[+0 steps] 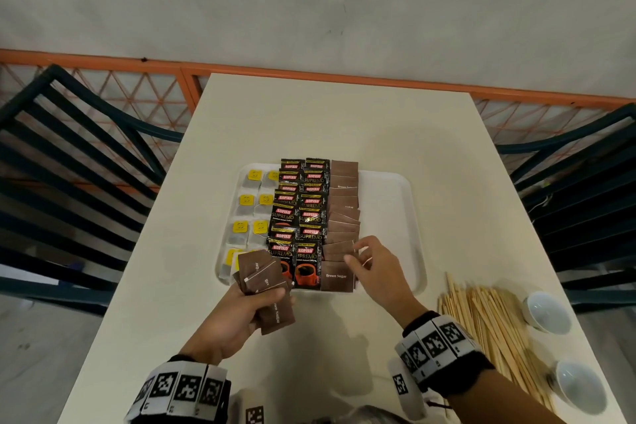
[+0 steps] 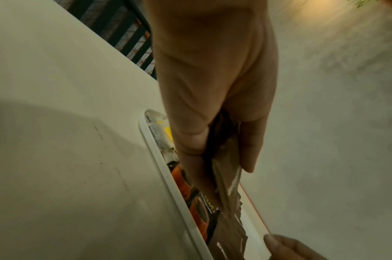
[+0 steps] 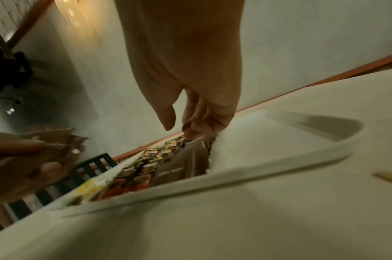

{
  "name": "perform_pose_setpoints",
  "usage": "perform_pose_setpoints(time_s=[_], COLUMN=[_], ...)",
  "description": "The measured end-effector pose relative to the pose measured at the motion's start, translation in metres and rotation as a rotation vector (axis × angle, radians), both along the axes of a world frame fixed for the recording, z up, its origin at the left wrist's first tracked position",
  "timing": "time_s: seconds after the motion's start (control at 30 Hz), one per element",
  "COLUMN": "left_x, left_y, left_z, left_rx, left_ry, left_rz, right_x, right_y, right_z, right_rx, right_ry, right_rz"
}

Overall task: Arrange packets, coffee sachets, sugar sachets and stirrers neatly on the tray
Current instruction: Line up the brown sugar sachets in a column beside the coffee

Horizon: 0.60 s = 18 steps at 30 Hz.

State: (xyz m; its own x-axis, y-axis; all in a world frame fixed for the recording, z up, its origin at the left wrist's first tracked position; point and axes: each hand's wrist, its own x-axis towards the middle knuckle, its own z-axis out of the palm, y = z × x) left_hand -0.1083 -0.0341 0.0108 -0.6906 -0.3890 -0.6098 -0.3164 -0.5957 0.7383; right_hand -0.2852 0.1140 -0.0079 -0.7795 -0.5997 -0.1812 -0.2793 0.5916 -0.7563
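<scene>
A white tray (image 1: pixel 389 203) lies on the cream table. It holds tea bags with yellow tags (image 1: pixel 247 203) at the left, two columns of black coffee sachets (image 1: pixel 299 217) in the middle, and a column of brown sugar sachets (image 1: pixel 344 210) to their right. My left hand (image 1: pixel 272 299) grips a fan of brown sugar sachets (image 1: pixel 258 272) over the tray's near left edge; these held sachets (image 2: pixel 228 176) also show in the left wrist view. My right hand (image 1: pixel 356 253) hovers over the near end of the sugar column. Its fingertips (image 3: pixel 194 133) touch a sachet's edge, with the thumb apart.
A loose pile of wooden stirrers (image 1: pixel 488 320) lies on the table right of the tray. Two white bowls (image 1: pixel 547 311) (image 1: pixel 578 385) stand near the right edge. Dark slatted chairs (image 1: pixel 69 165) (image 1: pixel 585 182) flank the table. The tray's right third is bare.
</scene>
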Motion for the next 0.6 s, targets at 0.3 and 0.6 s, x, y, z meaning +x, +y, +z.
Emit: perform_pose_setpoints(time_s=[0.3, 0.6], left_x=[-0.017, -0.012], left_y=[0.006, 0.003], left_z=[0.005, 0.004], left_rx=[-0.055, 0.003], left_ry=[0.053, 0.095], left_rz=[0.050, 0.150], right_x=[0.041, 0.033], right_y=[-0.020, -0.019], right_z=[0.024, 0.024], right_rx=[0.002, -0.206], right_ry=[-0.500, -0.536], right_rz=[0.404, 0.225])
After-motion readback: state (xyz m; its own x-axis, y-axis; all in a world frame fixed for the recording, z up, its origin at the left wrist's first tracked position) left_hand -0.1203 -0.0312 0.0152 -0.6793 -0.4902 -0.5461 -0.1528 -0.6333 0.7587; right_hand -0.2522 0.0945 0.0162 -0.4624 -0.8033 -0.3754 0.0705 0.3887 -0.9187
